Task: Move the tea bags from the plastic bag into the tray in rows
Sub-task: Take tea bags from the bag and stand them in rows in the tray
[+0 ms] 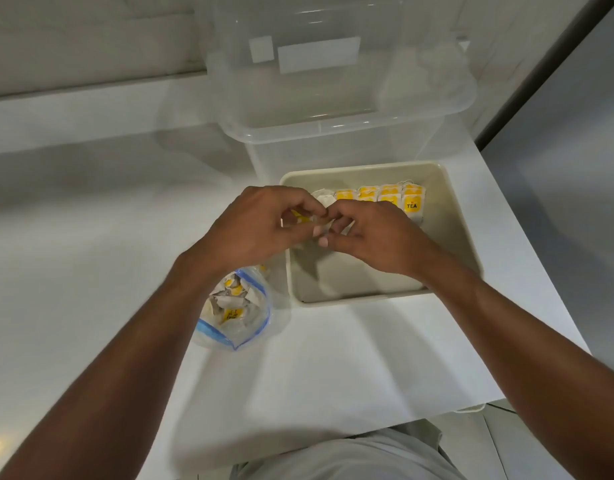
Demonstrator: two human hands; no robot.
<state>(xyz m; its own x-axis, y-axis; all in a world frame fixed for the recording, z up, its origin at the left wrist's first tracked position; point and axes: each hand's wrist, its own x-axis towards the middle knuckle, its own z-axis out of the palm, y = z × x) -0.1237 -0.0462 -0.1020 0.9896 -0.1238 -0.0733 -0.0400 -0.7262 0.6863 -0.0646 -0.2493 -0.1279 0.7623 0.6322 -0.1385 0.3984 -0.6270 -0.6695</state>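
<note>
One white-paper, yellow-tagged tea bag [300,217] is held in the air between both hands, over the far-left part of the tray. Left hand [264,226]: fingers curled, thumb and fingertips pinching the bag's left end. Right hand [371,237]: fingers curled too, pinching the right end; the two hands meet at the fingertips. The fingers hide most of the bag, so can't tell if it is being straightened or its string sorted.

Just beyond it, a row of tea bags [385,195] stands overlapping along the far wall of the cream rectangular plastic tray [466,244]. Yellow tags up, roughly five or six, rightmost reads TEA. The row's left end is just beside the held bag, likely its slot. Rest of the tray floor is bare.

Clear zip plastic bag [260,306] with blue seal lies open near the tray's near-left corner, a loose heap of tea bags inside.

Judgement: early stage, first row nearly filled, most of the work left.

Behind the tray is a clear plastic storage bin [333,133]; all on a white countertop [91,271].
</note>
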